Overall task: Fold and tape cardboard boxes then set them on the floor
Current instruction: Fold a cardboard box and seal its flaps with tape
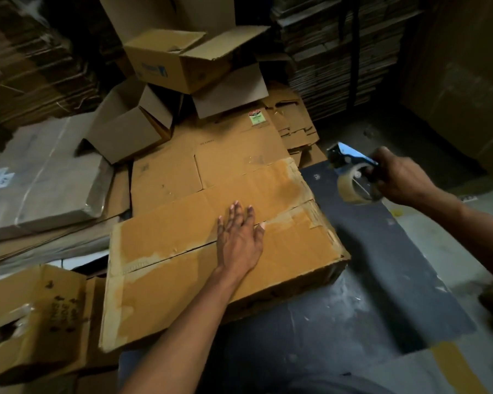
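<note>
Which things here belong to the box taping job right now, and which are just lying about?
In the job:
- cardboard box, flaps closed
- left hand, flat across its seam
- tape dispenser
- right hand, gripping it

Lying about:
- open boxes
- flattened cardboard
- wrapped bundle

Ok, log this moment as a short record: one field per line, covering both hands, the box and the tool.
left hand: flat, fingers straight, pressing on the box top across the flap seam
right hand: grips the tape dispenser, held in the air off the box's far right corner
box: flaps closed, seam shows worn old tape marks
surface: dark table
surroundings: open boxes behind, flat cardboard beneath them
</note>
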